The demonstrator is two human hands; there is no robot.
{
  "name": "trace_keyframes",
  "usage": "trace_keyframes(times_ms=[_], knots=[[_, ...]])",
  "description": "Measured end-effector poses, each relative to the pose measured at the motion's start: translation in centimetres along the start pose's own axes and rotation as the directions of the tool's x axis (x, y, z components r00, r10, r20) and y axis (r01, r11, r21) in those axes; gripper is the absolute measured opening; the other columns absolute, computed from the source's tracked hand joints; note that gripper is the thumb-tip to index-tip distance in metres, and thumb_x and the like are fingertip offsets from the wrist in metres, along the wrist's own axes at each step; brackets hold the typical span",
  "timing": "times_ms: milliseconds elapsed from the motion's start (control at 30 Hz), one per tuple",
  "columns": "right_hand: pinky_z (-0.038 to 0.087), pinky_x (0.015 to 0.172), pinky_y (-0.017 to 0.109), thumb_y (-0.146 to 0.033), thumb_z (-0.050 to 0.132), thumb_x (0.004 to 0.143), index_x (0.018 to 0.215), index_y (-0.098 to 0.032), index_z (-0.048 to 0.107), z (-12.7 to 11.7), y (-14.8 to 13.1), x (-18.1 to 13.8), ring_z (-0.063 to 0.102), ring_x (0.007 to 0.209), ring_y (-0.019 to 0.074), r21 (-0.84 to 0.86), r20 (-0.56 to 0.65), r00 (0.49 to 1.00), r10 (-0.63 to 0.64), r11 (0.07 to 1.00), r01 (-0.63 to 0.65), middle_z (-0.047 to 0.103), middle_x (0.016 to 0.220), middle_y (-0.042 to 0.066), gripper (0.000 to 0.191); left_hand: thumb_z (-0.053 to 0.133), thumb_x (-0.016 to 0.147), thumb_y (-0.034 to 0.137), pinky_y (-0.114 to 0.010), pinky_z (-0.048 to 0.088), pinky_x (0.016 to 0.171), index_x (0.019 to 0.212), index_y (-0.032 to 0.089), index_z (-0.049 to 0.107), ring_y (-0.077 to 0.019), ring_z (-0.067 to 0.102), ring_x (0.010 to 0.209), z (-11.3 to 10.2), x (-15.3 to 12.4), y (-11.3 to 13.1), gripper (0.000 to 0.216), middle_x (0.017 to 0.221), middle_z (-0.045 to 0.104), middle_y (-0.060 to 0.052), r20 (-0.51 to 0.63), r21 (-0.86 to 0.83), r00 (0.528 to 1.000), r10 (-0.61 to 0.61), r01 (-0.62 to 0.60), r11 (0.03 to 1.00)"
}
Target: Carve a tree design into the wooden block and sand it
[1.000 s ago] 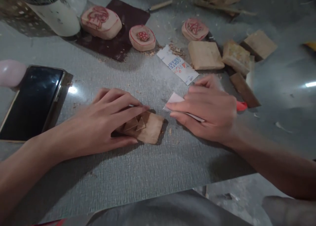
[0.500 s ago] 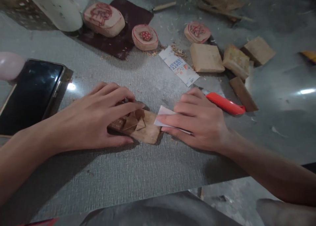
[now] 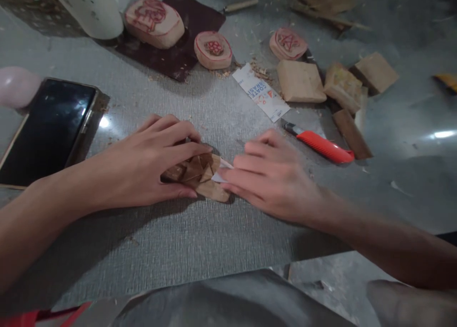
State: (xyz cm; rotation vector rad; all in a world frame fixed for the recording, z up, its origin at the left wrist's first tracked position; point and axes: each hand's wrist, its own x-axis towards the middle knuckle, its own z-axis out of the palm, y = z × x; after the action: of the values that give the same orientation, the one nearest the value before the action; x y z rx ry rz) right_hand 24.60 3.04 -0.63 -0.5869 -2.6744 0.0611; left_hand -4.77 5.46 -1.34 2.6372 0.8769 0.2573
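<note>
My left hand point(image 3: 153, 163) is wrapped over a small carved wooden block point(image 3: 214, 191) on the table, its fingers at the far edge and the thumb along the near one. Raised angular shapes show on the block's top; the palm hides its left part. In my right hand point(image 3: 271, 177), slightly blurred, a folded white-backed piece of sandpaper point(image 3: 217, 176) is pinched between thumb and fingers. Its tip lies over the block's right end. Beyond that hand lies a red-handled utility knife point(image 3: 323, 146), and a printed strip of sandpaper point(image 3: 260, 96) rests farther back.
A phone point(image 3: 50, 127) lies at left beside a pale round object point(image 3: 17, 86). Across the back are carved pieces with red markings point(image 3: 213, 50), a dark sheet point(image 3: 171, 67), a white container point(image 3: 89, 13) and a wooden-handled tool point(image 3: 241, 5). Wooden blocks point(image 3: 302, 82) sit at right.
My right hand has moved left with the sandpaper, which now reaches farther over the block. More of the utility knife is uncovered. My left hand keeps its grip; the view has shifted slightly.
</note>
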Motion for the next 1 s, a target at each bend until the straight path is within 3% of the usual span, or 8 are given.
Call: trace_keyframes(times_ms=[100,233,367,500,633,767,900,1000], knots=[[0.036,0.081,0.038,-0.016,0.065,0.113,0.093,-0.020,0.076,-0.1,0.2,0.0,0.046,0.081,0.0166,0.018,0.030,0.998,-0.060,0.998,0.060,0.065,0.079,-0.004,0.023,0.064,0.107,0.062,-0.054,0.044,0.118,0.150,0.026,0.066,-0.0366,0.060,0.130,-0.1,0.1,0.0,0.056,0.139,0.067,-0.012,0.002,0.006,1.000,0.015,-0.015,1.000],[0.035,0.082,0.040,-0.017,0.064,0.114,0.094,-0.019,0.075,0.0,0.6,0.0,0.049,0.085,0.0182,-0.014,0.012,1.000,-0.002,1.000,0.003,0.067,0.082,-0.002,0.022,0.067,0.106,0.059,-0.053,0.043,0.119,0.152,0.025,0.066,-0.0382,0.059,0.132,0.0,0.1,-0.1,0.057,0.142,0.066,-0.013,0.010,-0.013,1.000,0.019,-0.019,1.000],[0.037,0.081,0.038,-0.017,0.064,0.114,0.094,-0.020,0.075,0.0,0.8,0.1,0.049,0.083,0.0168,0.044,0.012,0.996,-0.094,0.995,0.093,0.066,0.080,-0.003,0.023,0.068,0.106,0.060,-0.053,0.043,0.118,0.153,0.026,0.066,-0.0389,0.057,0.134,0.0,0.1,-0.1,0.058,0.143,0.066,-0.012,0.021,-0.039,0.999,0.036,-0.035,0.999],[0.038,0.082,0.041,-0.022,0.061,0.116,0.091,-0.024,0.073,-0.2,1.1,0.2,0.050,0.084,0.0191,-0.029,0.022,0.999,-0.035,0.999,0.035,0.067,0.080,-0.002,0.028,0.064,0.108,0.059,-0.052,0.043,0.118,0.153,0.022,0.067,-0.0367,0.056,0.132,-0.1,0.2,0.0,0.058,0.142,0.064,-0.013,0.023,-0.031,0.999,0.046,-0.045,0.999],[0.040,0.083,0.037,-0.022,0.059,0.118,0.095,-0.023,0.075,-0.3,1.4,0.2,0.050,0.083,0.0171,0.021,0.033,0.985,-0.172,0.985,0.171,0.064,0.078,-0.005,0.028,0.066,0.107,0.059,-0.052,0.041,0.118,0.153,0.024,0.067,-0.0375,0.057,0.133,-0.2,0.4,-0.1,0.058,0.144,0.066,-0.012,0.035,-0.053,0.998,0.044,-0.042,0.998],[0.036,0.083,0.041,-0.017,0.064,0.114,0.096,-0.023,0.074,-0.2,1.7,0.1,0.051,0.088,0.0186,-0.031,0.049,0.995,-0.089,0.995,0.090,0.066,0.081,-0.004,0.021,0.068,0.106,0.062,-0.053,0.041,0.118,0.154,0.025,0.065,-0.0381,0.058,0.133,-0.2,0.3,-0.3,0.061,0.142,0.068,-0.012,0.035,-0.057,0.998,0.048,-0.046,0.997],[0.039,0.085,0.038,-0.022,0.060,0.117,0.101,-0.023,0.075,-0.2,1.7,0.3,0.051,0.084,0.0170,0.018,0.057,0.978,-0.199,0.980,0.198,0.067,0.082,-0.005,0.022,0.067,0.107,0.060,-0.054,0.040,0.118,0.154,0.027,0.066,-0.0381,0.056,0.136,-0.3,0.4,-0.2,0.057,0.146,0.067,-0.011,0.052,-0.044,0.997,0.049,-0.046,0.998],[0.038,0.086,0.040,-0.019,0.059,0.117,0.097,-0.024,0.071,-0.5,1.7,0.4,0.052,0.086,0.0174,-0.007,0.104,0.987,-0.123,0.992,0.125,0.067,0.084,-0.004,0.024,0.063,0.110,0.058,-0.054,0.040,0.119,0.156,0.026,0.064,-0.0351,0.055,0.134,-0.4,0.5,0.0,0.056,0.143,0.067,-0.010,0.078,-0.037,0.997,0.025,-0.022,0.999]])
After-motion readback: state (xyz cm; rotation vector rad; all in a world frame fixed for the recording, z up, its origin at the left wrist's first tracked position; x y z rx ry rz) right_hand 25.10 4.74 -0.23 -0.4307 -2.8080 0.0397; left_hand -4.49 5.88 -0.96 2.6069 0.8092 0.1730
